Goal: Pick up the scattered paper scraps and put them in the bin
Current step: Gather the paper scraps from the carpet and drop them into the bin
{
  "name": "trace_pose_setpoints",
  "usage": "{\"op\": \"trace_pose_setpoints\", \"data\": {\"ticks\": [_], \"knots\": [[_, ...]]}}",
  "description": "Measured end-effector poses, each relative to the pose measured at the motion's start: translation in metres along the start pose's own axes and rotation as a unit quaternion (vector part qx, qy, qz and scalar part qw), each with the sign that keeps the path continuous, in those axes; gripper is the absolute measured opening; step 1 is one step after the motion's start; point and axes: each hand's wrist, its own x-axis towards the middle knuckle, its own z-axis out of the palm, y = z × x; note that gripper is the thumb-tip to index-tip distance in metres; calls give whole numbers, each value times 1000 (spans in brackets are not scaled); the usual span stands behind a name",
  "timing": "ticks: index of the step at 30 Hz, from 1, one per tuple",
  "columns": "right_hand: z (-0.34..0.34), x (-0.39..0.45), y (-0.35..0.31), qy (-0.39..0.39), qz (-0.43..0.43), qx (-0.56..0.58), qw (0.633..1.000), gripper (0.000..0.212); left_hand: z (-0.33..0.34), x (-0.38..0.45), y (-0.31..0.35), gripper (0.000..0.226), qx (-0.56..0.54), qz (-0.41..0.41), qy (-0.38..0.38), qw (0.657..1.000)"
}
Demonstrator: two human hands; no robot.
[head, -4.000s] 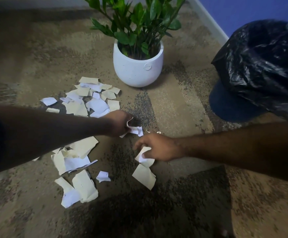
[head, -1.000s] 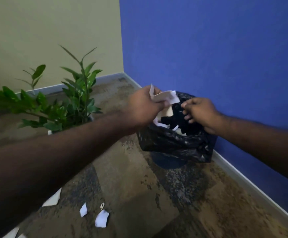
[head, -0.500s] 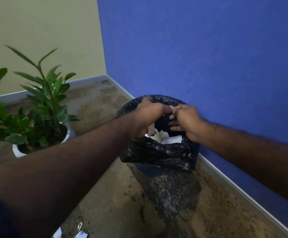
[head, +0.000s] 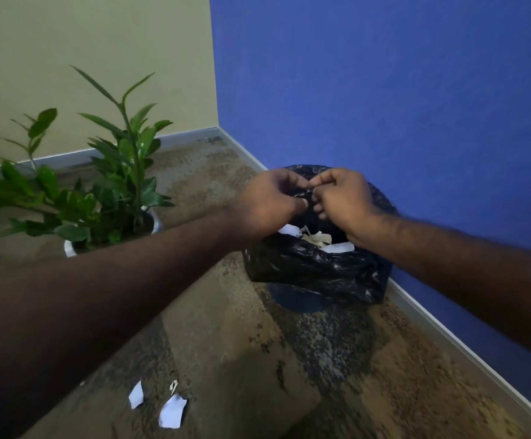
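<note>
We are at the emptying step: both of our hands hang over the mouth of the bin [head: 318, 274], a dark pail lined with a black plastic bag that sits against the blue wall [head: 384, 90] at the corner of the room. Our left hand [head: 272, 201] and right hand [head: 341, 198] meet fingertip to fingertip above the opening, all fingers curled inward; a thin pale sliver shows between them, but we cannot tell whether it is a last scrap pinched there or only a glint, so we cannot say that either hand grips anything. Inside the bag we see the dropped scraps [head: 316, 240], white and cream pieces heaped just below the rim. The job is not finished, we judge: three loose scraps on the carpet [head: 172, 413] lie near our left forearm, well apart from the bin, and more may lie out of sight below the frame. The potted plant [head: 112, 185] in its white pot stands to the left of the bin, beside the beige wall. Next we need to shake off whatever clings to our fingers, turn back and down toward the patterned carpet [head: 257, 359], and pinch up the remaining pieces; thin paper lying flat on pile will want a fingernail or a sliding pinch to lift an edge.
</note>
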Motion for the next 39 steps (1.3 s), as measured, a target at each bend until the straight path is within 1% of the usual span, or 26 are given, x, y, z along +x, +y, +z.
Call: {"op": "trace_pose_setpoints", "data": {"ticks": [2, 6, 11, 14, 17, 18, 20, 22, 24, 26, 28, 32, 34, 37, 39], "knots": [[9, -5, -8, -5, -42, -24, 999, 21, -23, -15, -4, 21, 35, 12, 2, 999], [34, -23, -28, -35, -145, -54, 987, 19, -80, -52, -18, 18, 129, 0, -1, 992], [76, -62, -56, -113, -279, -75, 951, 15, -148, -107, -58, 14, 210, -37, 34, 976], [106, -89, -57, -182, -315, -98, 927, 13, -181, -144, -98, 12, 248, -96, 57, 962], [139, -115, -48, -242, -324, -132, 905, 14, -207, -180, -143, 17, 295, -131, 46, 945], [150, -124, -44, -257, -332, -142, 896, 14, -215, -192, -158, 18, 334, -141, 25, 932], [170, -138, -35, -295, -341, -165, 877, 15, -232, -215, -184, 31, 408, -173, -47, 895], [186, -150, -26, -333, -335, -195, 860, 16, -247, -235, -203, 43, 444, -206, -113, 864], [200, -159, -19, -359, -323, -219, 848, 17, -258, -248, -217, 50, 462, -222, -136, 848], [211, -166, -16, -383, -313, -229, 838, 17, -268, -257, -228, 57, 476, -232, -135, 837], [222, -171, -15, -406, -306, -238, 827, 17, -275, -262, -237, 62, 482, -235, -129, 834], [242, -177, -17, -440, -295, -252, 810, 12, -281, -267, -246, 56, 482, -233, -95, 839], [254, -179, -17, -448, -285, -254, 808, 10, -283, -267, -251, 54, 482, -233, -80, 841], [276, -179, -13, -464, -248, -256, 811, 4, -286, -265, -263, 55, 490, -222, -54, 841], [291, -180, -8, -470, -217, -267, 813, 17, -289, -263, -271, 55, 490, -215, -32, 844]]}}
